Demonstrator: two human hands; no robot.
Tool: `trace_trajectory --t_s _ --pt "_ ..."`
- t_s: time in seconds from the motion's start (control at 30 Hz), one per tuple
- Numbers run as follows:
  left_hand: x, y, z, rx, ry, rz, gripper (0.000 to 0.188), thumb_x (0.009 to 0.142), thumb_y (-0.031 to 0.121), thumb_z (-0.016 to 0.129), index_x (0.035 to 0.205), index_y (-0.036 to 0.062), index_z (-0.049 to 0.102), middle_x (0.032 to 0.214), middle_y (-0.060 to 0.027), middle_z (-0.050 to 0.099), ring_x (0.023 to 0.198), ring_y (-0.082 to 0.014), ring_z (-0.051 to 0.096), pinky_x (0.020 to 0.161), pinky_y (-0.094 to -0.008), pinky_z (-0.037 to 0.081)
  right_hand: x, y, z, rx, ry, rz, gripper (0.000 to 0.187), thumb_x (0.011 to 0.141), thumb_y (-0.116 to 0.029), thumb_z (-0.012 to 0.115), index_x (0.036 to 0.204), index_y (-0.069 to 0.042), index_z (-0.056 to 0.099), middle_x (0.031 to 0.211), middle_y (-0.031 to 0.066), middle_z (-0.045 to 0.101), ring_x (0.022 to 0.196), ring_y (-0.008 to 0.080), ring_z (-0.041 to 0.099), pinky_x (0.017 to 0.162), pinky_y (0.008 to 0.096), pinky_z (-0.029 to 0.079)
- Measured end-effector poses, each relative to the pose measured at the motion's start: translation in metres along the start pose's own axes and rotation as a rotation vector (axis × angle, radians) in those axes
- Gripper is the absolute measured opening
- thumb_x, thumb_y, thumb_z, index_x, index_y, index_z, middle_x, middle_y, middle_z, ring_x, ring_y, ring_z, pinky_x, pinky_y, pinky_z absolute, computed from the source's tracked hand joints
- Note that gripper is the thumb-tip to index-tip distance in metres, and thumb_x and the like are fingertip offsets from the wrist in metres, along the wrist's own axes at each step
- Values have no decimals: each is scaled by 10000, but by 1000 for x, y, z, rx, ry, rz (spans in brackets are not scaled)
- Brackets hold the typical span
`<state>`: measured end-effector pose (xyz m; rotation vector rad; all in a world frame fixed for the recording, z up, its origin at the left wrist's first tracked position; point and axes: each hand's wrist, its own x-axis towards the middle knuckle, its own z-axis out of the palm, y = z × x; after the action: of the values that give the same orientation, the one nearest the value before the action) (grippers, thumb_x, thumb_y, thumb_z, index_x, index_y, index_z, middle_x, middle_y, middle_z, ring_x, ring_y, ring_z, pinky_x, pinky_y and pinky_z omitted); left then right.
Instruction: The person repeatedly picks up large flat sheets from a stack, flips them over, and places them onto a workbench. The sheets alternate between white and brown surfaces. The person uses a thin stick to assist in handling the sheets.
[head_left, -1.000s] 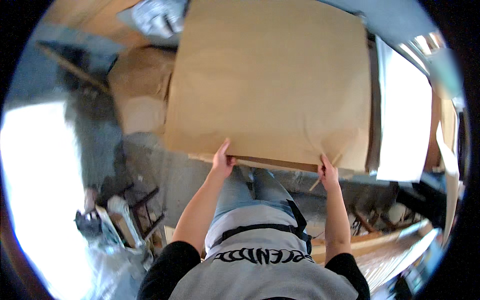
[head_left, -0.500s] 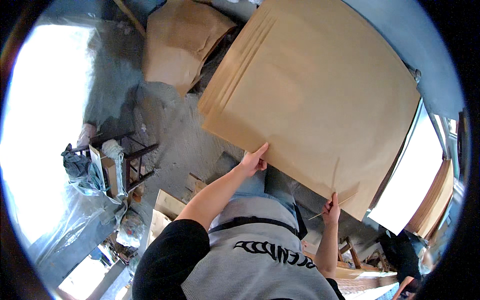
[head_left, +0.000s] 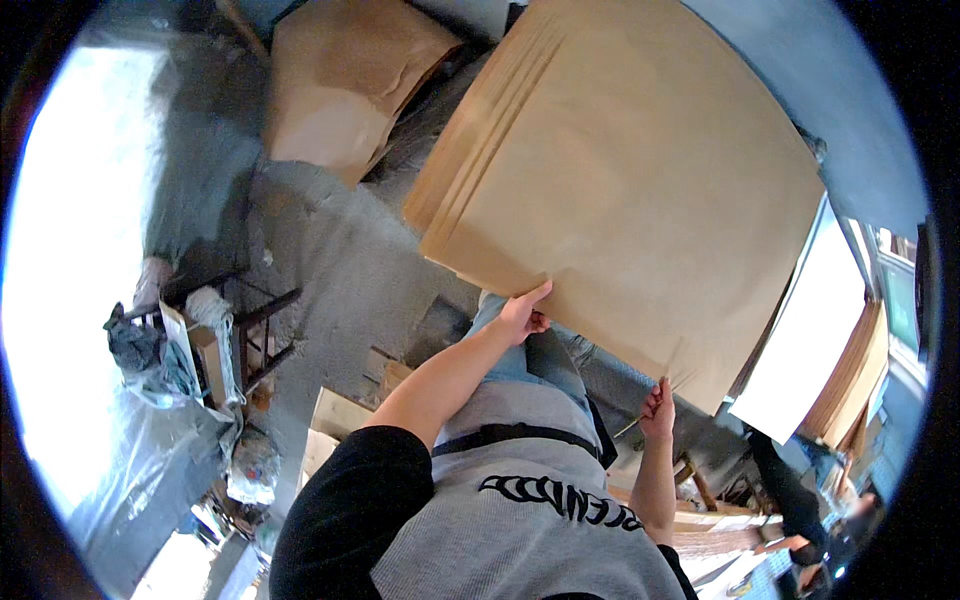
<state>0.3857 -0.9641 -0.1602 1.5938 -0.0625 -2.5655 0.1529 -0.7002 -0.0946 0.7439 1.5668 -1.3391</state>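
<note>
A large stack of brown paper sheets (head_left: pixel 640 180) spreads before me, its left edges fanned out in steps. At the near edge, my left hand (head_left: pixel 524 314) is closed, thumb laid on the top sheet and fingers curled at or under the edge. Farther right, near the stack's closest corner, my right hand (head_left: pixel 657 408) pinches a thin stick (head_left: pixel 627 428). The stick's far end is blurred over the paper, so its tip cannot be made out.
Folded brown paper (head_left: pixel 340 80) lies far left on the grey floor (head_left: pixel 320 250). A dark stool (head_left: pixel 262 325) with bags and cloth stands left. White sheet (head_left: pixel 800 340) and brown boards (head_left: pixel 850 385) are at right. Another person in black (head_left: pixel 790 490) is at lower right.
The stick in my right hand has changed its angle and is blurred. My left hand still sits at the paper's edge. The whole view has shifted slightly, and the other person shows more.
</note>
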Motion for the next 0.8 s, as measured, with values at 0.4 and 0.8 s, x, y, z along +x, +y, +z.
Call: trace_trajectory --t_s 0.4,0.8 --pt "0 -2 8 153 98 103 285 803 349 558 921 92 522 682 -42 550 469 -140 492 400 -240 404 0 0 -1 115 57 -229 121 823 -196 542 778 -89 509 665 -19 492 496 45 407 350 167 246" --pt "4 1 5 414 181 214 384 770 450 561 881 85 518 649 -12 521 483 -118 456 386 -230 352 45 24 -56 146 -92 -220 159 827 -216 540 783 -65 560 687 -23 565 553 38 463 436 174 342"
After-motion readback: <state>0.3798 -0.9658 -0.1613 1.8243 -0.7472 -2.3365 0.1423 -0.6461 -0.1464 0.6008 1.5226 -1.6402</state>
